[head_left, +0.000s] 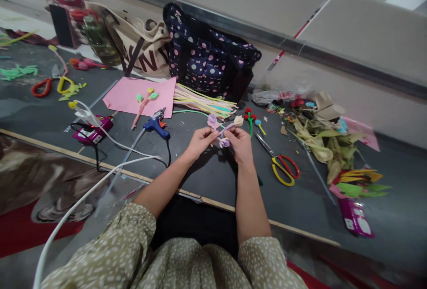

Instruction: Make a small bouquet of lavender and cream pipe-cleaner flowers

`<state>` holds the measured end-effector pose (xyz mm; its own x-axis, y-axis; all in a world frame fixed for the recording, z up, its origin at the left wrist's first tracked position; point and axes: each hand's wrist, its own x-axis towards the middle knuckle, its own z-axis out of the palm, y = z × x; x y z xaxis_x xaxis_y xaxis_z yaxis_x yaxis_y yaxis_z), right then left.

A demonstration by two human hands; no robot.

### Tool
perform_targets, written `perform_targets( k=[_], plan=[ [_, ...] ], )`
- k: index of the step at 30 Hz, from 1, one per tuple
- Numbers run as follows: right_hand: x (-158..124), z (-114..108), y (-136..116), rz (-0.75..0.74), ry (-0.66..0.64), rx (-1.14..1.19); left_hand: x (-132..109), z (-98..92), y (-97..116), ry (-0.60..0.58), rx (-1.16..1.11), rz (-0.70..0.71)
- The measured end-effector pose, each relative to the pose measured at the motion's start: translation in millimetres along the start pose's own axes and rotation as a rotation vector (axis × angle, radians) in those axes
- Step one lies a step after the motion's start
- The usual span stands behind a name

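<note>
L hand (202, 141) & R hand (240, 144) pinch, w/ thumbs and fingertips, the lilac-and-cream fuzzy-stem flower sprig (224, 142) between them; uneven pull may loosen blooms; just right of fingers, metal scissors w/ red-and-yellow handles (283, 171) may nick; farther left, blue plastic glue gun (156, 126), if hot, may burn

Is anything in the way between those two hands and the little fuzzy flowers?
Nothing visible: the left hand and right hand pinch the fuzzy flowers directly. The blue glue gun lies to the left, the nearer scissors to the right, neither between.
</note>
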<state>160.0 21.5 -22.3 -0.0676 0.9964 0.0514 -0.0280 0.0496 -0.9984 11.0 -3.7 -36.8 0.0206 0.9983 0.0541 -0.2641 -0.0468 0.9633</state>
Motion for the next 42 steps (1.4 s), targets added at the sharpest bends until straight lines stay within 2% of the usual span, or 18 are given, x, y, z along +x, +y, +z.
perform_targets(
  k=[5, 11, 15, 25, 29, 33, 36, 42],
  plan=[
    [-1, 0, 0, -0.02, -0.055, 0.011, -1, -1.7, 1, -0.036, -0.094, -0.065],
    [-2, 0, 0, -0.027, -0.095, 0.043, 0, -0.9, 3, -0.019, -0.327, -0.263],
    [-2, 0, 1, 0.025, -0.136, 0.069, 2, -2.9, 1, -0.083, -0.443, -0.356],
    [-5, 4, 1, 0.059, -0.2, 0.122, 1, -6.6, 1, -0.24, -0.599, -0.466],
    [-4, 7, 3, 0.051, -0.144, 0.12, 2, -6.5, 1, -0.254, -0.611, -0.492],
    [0, 9, 5, 0.018, 0.006, 0.173, 2, -5.2, 2, -0.178, -0.498, -0.404],
    [2, 11, 6, -0.018, 0.088, 0.184, 1, -2.1, 3, -0.099, -0.383, -0.226],
    [1, 17, 4, 0.004, 0.178, 0.144, -4, 5.4, -4, 0.091, 0.237, 0.193]
  ],
)
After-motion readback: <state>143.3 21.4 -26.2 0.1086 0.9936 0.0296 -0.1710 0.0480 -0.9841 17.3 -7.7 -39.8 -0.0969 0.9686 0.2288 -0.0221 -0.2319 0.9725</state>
